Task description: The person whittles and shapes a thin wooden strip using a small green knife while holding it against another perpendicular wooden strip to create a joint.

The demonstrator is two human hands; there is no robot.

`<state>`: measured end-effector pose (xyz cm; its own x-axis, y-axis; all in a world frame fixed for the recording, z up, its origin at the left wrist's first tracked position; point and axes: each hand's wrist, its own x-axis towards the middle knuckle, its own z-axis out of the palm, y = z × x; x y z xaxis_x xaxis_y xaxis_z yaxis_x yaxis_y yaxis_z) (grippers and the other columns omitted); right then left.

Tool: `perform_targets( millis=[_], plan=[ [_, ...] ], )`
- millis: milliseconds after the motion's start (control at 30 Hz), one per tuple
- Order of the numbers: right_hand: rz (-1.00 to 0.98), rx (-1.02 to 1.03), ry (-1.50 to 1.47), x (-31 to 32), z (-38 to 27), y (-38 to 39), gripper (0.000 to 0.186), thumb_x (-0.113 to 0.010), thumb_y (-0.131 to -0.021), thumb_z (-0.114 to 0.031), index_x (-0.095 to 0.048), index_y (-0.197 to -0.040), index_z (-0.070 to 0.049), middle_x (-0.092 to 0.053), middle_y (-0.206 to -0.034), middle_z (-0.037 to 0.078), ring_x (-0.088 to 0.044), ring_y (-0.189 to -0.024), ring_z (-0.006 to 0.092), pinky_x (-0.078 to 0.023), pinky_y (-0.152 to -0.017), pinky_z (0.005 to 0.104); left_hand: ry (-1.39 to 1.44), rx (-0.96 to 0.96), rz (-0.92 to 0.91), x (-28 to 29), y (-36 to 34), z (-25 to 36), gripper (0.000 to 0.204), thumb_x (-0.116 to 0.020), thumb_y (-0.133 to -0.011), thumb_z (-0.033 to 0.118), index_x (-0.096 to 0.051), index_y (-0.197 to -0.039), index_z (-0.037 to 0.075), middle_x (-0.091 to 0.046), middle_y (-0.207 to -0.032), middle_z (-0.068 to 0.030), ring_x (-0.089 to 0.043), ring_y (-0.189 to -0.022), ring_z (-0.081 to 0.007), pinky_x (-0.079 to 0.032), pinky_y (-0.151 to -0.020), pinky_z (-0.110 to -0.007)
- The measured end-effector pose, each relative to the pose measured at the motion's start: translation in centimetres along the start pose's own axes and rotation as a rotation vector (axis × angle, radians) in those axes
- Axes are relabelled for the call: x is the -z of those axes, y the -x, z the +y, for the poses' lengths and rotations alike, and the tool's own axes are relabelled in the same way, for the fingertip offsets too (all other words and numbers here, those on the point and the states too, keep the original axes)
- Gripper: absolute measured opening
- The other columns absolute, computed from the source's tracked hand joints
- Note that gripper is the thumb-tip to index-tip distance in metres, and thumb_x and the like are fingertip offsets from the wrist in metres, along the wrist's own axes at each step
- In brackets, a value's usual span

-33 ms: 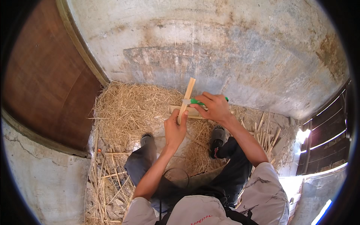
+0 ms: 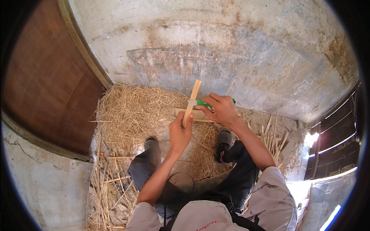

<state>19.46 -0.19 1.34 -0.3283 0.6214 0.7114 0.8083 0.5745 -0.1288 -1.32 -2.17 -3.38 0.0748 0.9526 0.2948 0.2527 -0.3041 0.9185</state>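
My left hand (image 2: 180, 133) is closed on the lower end of a pale wooden strip (image 2: 195, 89), which tilts up and away toward the wall. Fingers of my right hand (image 2: 219, 109) wrap round the green handle of a utility knife (image 2: 201, 102). Its light-coloured blade lies across the strip, a little above my left fingers, and touches it. Part of the handle is hidden by my fingers. Below and behind the knife, a pale wooden block or trough-like piece (image 2: 179, 111) sits low near the floor, partly covered by my hands.
Loose straw-like shavings (image 2: 135, 107) cover the floor between my feet and the stained wall (image 2: 185, 50). Thin split sticks (image 2: 108, 188) lie at the left, and more sticks (image 2: 271, 134) at the right. A brown door panel (image 2: 50, 84) stands at the left.
The knife and my right hand have shifted very slightly up along the strip. My left hand and the strip stay in place.
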Motion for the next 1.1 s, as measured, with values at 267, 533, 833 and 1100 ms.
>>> perform_targets(
  millis=[267,533,833,1100],
  plan=[
    [0.258,-0.163,0.049,2.1,4.8,-1.7,0.021,-0.082,-0.097,-0.027,-0.078,-0.098,-0.006,-0.073,-0.081,0.009,-0.066,-0.058,0.0212,-0.049,-0.051,0.0368,-0.063,0.006,-0.045,0.0,0.9,-0.2,0.027,-0.07,-0.108,0.025,-0.068,-0.098,-0.001,-0.05,-0.055,-0.0139,-0.043,-0.047,-0.0146,-0.032,-0.048,-0.039],
    [0.205,-0.324,-0.063,2.9,5.9,-0.4,0.022,-0.08,-0.098,-0.027,-0.079,-0.104,-0.006,-0.077,-0.094,0.013,-0.072,-0.07,0.0258,-0.057,-0.062,0.0367,-0.025,-0.053,-0.037,-0.1,0.8,-1.6,0.024,-0.072,-0.106,0.022,-0.068,-0.096,0.001,-0.055,-0.058,-0.0114,-0.046,-0.049,-0.0131,-0.034,-0.048,-0.036],
    [-0.013,-0.042,-0.118,-0.7,0.4,0.9,0.023,-0.085,-0.093,-0.033,-0.078,-0.103,-0.014,-0.069,-0.083,0.002,-0.069,-0.061,0.0231,-0.052,-0.052,0.0371,0.056,-0.011,-0.037,0.1,-0.3,-0.3,0.02,-0.073,-0.106,0.02,-0.071,-0.1,0.001,-0.059,-0.062,-0.0045,-0.045,-0.054,-0.0056,-0.033,-0.049,-0.031],
    [-0.007,-0.004,-0.085,-0.9,0.1,0.6,0.023,-0.084,-0.093,-0.036,-0.079,-0.102,-0.015,-0.067,-0.081,0.0,-0.067,-0.058,0.0216,-0.051,-0.05,0.0361,0.121,0.046,-0.071,0.4,-0.1,0.0,0.023,-0.07,-0.108,0.022,-0.071,-0.1,0.0,-0.056,-0.063,-0.0007,-0.043,-0.056,-0.0046,-0.031,-0.049,-0.03]
  ],
)
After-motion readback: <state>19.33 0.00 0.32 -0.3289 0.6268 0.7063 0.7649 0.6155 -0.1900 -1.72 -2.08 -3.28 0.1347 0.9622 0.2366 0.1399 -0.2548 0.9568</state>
